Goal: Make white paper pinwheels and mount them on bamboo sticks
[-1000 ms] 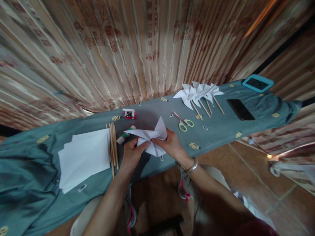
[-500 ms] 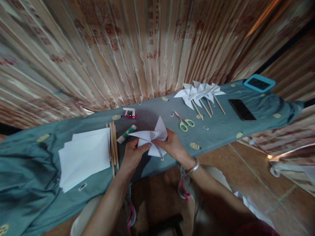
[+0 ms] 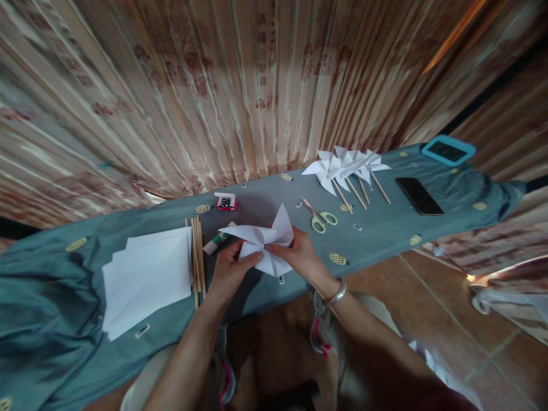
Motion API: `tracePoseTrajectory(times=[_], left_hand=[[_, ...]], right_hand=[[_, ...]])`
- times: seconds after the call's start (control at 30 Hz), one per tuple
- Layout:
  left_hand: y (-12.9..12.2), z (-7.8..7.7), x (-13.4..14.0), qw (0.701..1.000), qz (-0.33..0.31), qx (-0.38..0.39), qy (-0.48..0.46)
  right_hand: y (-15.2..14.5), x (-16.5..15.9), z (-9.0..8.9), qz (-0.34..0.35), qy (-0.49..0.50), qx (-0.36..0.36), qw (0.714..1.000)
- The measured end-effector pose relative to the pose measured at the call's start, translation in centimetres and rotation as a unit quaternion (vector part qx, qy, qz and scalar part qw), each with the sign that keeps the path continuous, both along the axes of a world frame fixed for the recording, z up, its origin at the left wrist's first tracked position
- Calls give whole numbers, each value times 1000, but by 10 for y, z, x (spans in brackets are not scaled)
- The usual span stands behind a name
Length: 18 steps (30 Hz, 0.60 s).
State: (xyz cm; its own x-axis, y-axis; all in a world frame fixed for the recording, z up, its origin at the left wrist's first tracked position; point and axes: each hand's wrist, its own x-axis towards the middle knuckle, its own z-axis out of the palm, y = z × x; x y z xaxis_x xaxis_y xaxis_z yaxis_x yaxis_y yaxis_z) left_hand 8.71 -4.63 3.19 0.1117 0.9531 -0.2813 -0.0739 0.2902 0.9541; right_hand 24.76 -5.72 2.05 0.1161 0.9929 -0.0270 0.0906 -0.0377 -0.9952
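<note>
One cloth-covered table (image 3: 385,240) carries a stack of white sheets (image 3: 145,277), wooden sticks (image 3: 197,254) and scissors (image 3: 319,217). Above its near edge, the left hand (image 3: 229,271) and right hand (image 3: 299,257) pinch a paper pinwheel (image 3: 268,242) at its centre. A looser pinch would likely let the folded points spring apart.

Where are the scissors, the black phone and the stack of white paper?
scissors (image 3: 319,217), head view, on the green handles.
black phone (image 3: 419,196), head view, mid-screen.
stack of white paper (image 3: 148,277), head view, top sheet's middle.
</note>
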Motion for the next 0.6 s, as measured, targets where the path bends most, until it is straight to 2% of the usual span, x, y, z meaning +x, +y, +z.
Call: tracePoseTrajectory(times=[0.27, 0.6], left_hand=[[0, 5, -2, 1000, -4, -3, -17], [-2, 5, -2, 999, 5, -19, -31]], right_hand=[[3, 1, 3, 10, 42, 11, 999], [3, -3, 2, 23, 92, -24, 995]])
